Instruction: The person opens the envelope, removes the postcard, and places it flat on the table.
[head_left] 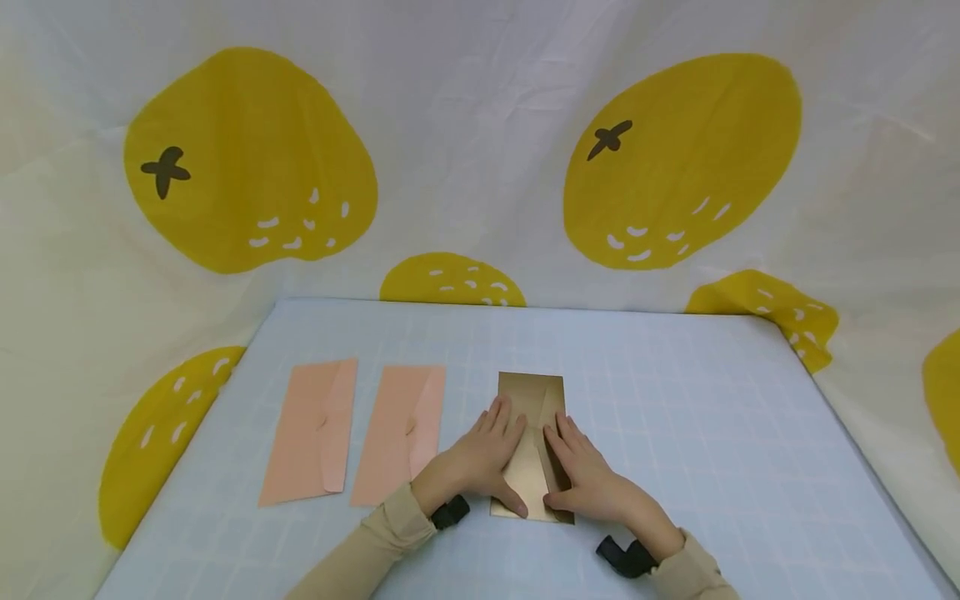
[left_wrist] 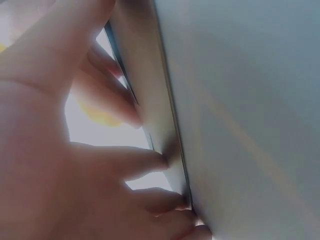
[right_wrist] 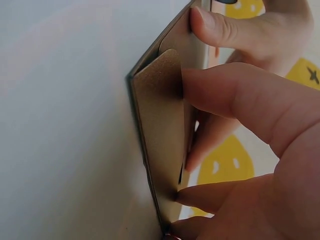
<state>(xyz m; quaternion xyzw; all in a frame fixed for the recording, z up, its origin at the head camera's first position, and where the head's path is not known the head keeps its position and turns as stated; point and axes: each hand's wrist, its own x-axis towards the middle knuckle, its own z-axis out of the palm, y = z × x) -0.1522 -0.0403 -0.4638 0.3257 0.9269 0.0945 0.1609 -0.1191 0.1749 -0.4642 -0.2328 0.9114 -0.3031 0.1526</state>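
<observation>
A gold envelope (head_left: pixel 519 483) lies on the table, its long flap (right_wrist: pixel 157 115) along the right side and raised a little at the near corner. My left hand (head_left: pixel 483 454) rests on the envelope's left part, fingers spread and fairly straight, with the thumb near the lower edge. On the flap side, my right hand (head_left: pixel 588 479) touches the flap with its fingertips and thumb, fingers extended. In the right wrist view the thumb presses the flap's free edge. The left wrist view shows the left fingertips (left_wrist: pixel 162 162) against the gold surface.
Two pink envelopes (head_left: pixel 307 433) (head_left: pixel 393 437) lie side by side to the left, flaps on their right sides. The table (head_left: pixel 697 433) has a pale blue checked cover. Behind it hangs a white cloth (head_left: pixel 472 150) with yellow fruit shapes.
</observation>
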